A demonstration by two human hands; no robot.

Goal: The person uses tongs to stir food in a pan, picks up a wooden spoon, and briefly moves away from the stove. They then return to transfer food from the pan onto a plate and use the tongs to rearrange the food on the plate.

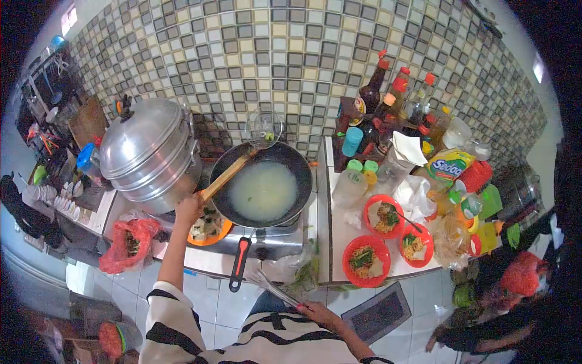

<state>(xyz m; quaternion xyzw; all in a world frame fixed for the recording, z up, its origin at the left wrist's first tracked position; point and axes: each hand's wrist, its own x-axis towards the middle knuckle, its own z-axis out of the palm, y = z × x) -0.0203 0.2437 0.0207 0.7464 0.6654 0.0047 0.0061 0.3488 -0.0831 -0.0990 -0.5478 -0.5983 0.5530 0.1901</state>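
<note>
My left hand (190, 208) is closed around the handle of a wooden spatula (229, 176), whose far end reaches the back left rim of a black wok (302, 165). Cloudy, pale liquid (264, 191) fills the bottom of the wok, which sits on the stove (282, 242) with its black and red handle (240, 262) toward me. Down near my waist, my right hand (318, 314) grips metal tongs (276, 290), their tips pointing left toward the stove's front edge. Just below my left hand, an orange plate (225, 233) holds pieces of food, partly hidden by my arm.
A large metal steamer pot (148, 155) stands left of the wok, with a red plastic bag (124, 252) before it. Several red bowls of noodles, including one bowl (348, 274) at the front, sit on the right counter. Sauce bottles (368, 94) and a Sedaap packet (447, 165) stand behind.
</note>
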